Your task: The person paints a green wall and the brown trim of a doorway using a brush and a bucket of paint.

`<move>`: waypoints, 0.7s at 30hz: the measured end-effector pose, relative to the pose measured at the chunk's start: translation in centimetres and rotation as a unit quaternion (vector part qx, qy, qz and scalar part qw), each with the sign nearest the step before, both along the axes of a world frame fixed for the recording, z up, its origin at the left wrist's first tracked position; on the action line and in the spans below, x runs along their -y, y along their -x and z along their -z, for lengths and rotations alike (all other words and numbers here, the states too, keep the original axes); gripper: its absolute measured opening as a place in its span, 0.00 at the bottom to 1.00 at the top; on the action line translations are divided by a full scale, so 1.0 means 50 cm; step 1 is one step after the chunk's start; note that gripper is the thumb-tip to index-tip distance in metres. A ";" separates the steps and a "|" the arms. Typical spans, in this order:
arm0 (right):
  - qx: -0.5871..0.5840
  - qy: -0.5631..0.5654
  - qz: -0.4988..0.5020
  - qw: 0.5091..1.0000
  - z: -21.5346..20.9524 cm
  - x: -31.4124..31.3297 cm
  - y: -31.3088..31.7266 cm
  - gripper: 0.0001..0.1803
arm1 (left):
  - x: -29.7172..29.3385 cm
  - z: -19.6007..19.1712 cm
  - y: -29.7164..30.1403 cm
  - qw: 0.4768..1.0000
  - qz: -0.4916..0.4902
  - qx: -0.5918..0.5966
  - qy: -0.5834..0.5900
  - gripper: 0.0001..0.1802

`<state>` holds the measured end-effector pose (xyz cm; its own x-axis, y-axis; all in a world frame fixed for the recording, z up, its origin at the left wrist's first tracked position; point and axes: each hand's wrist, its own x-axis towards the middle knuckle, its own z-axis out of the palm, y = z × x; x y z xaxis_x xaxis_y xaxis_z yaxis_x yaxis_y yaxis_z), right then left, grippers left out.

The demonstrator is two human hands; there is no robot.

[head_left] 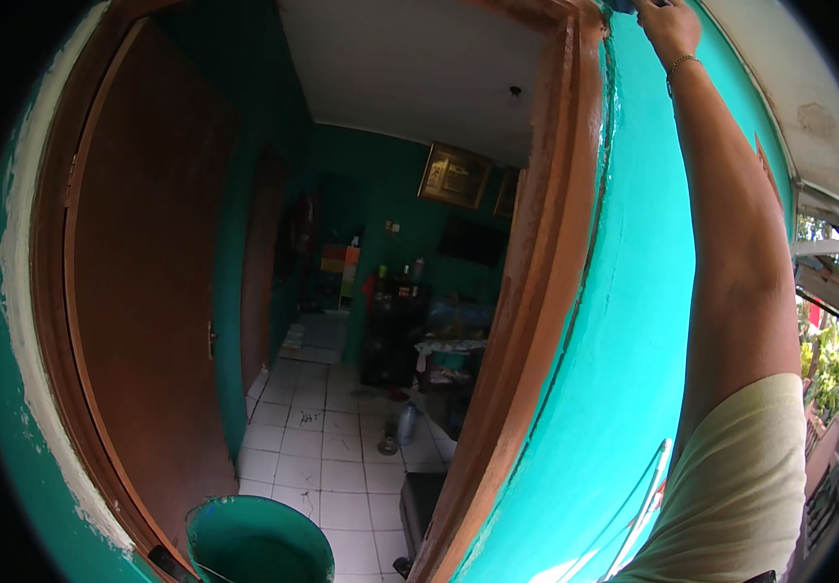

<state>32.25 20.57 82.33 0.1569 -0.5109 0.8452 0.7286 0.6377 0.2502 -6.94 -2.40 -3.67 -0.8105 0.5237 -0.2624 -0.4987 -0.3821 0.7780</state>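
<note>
High at the top right, my right hand (pixel 670 29) is raised on an outstretched arm, with a thin bracelet on the wrist. Its fingers are closed on a dark blue thing (pixel 620 5), mostly cut off by the upper rim, so its kind does not show. The hand is by the upper corner of the brown door frame (pixel 554 194), against the bright turquoise wall (pixel 648 214). A dark, uneven line runs down where frame and wall meet. Low in front of the doorway is a green bucket (pixel 314 544) with a thin handle. My left hand is out of view.
A brown door (pixel 147 262) stands open on the left, beside a wall edge with a rough whitish strip (pixel 26 321). Inside are a tiled floor (pixel 288 442), a bottle (pixel 407 425) and dark furniture. A thin pole (pixel 641 515) leans at the lower right wall.
</note>
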 end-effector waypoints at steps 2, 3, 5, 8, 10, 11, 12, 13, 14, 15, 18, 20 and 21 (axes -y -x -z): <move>-0.008 0.058 -0.020 0.998 0.028 -0.005 0.015 0.12 | 0.013 -0.002 -0.004 1.000 -0.009 0.006 0.001 0.23; 0.004 0.063 -0.025 0.998 0.047 -0.003 0.007 0.11 | 0.009 -0.007 -0.007 1.000 -0.004 0.006 0.003 0.23; 0.028 0.071 -0.034 0.997 0.086 0.010 -0.012 0.11 | 0.000 -0.014 -0.012 1.000 0.008 0.006 0.004 0.23; 0.046 0.094 -0.012 0.994 0.160 0.022 -0.030 0.10 | -0.008 -0.024 -0.015 1.000 0.017 0.002 0.004 0.23; 0.051 0.113 -0.024 0.992 0.200 0.028 -0.051 0.09 | -0.017 -0.027 -0.019 1.000 0.026 0.002 0.002 0.22; 0.056 0.121 -0.038 0.990 0.221 0.028 -0.050 0.09 | -0.012 -0.026 -0.018 1.000 0.023 0.002 0.001 0.22; 0.056 0.124 -0.040 0.990 0.245 0.029 -0.052 0.08 | -0.009 -0.026 -0.017 1.000 0.020 0.003 -0.001 0.22; 0.076 0.136 -0.044 0.987 0.256 0.027 -0.077 0.09 | -0.011 -0.029 -0.014 1.000 0.022 0.001 -0.003 0.22; 0.102 0.147 -0.052 0.982 0.262 0.019 -0.096 0.10 | -0.006 -0.028 -0.013 1.000 0.019 0.004 -0.005 0.22; 0.128 0.159 -0.060 0.977 0.266 0.010 -0.113 0.11 | -0.002 -0.027 -0.011 1.000 0.016 0.006 -0.008 0.22; 0.120 0.189 -0.059 0.973 0.326 0.036 -0.096 0.11 | 0.006 -0.001 -0.001 1.000 0.013 -0.006 -0.011 0.22; 0.110 0.160 -0.046 0.980 0.334 0.053 -0.090 0.11 | 0.007 0.012 0.002 1.000 0.015 -0.009 -0.016 0.21; 0.114 0.128 -0.045 0.984 0.324 0.054 -0.089 0.12 | 0.010 0.017 0.004 1.000 0.016 -0.011 -0.018 0.21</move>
<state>36.68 17.88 66.15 -0.0172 -0.2689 0.9630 0.6098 0.7605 0.2232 -7.15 -2.90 -4.54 -0.7983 0.5584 -0.2256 -0.4942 -0.3933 0.7753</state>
